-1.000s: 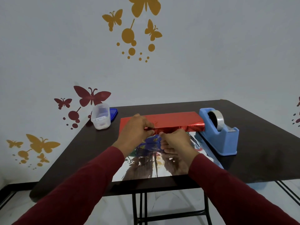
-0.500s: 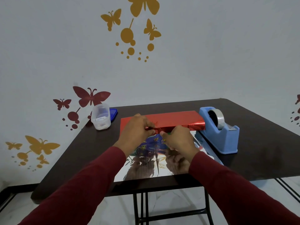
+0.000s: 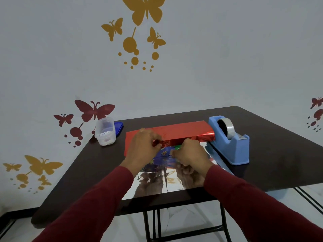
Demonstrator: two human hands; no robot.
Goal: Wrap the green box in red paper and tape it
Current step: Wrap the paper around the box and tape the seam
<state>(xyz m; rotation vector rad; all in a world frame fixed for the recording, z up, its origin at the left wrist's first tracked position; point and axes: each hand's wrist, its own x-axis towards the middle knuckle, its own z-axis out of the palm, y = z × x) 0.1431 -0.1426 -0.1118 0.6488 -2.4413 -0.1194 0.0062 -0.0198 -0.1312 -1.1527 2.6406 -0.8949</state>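
Little has shifted since the earlier frame: both hands have stayed at the near edge of the red flap, the right one edging slightly toward the left. Left hand [image 3: 142, 148] pinches the paper [image 3: 176, 132], thumb and fingers clamped on its crumpled edge; right hand [image 3: 189, 153] has its fingers curled at the same edge, though whether they grip the foil or just press on it I cannot tell. Only a sliver of green shows the box [image 3: 178, 147] between the hands, under the flap, near the middle of the table [image 3: 272, 154] and just left of the dispenser [image 3: 230, 145].

To do this fold well, I would pull the flap taut and level along its whole edge before creasing it, since this foil is thin, slick and keeps every wrinkle. Its underside is mirror-silver and lies flat toward the table's near edge. A clear tub [image 3: 105, 131] stands at the left edge, with a blue lid [image 3: 118, 127] behind it.
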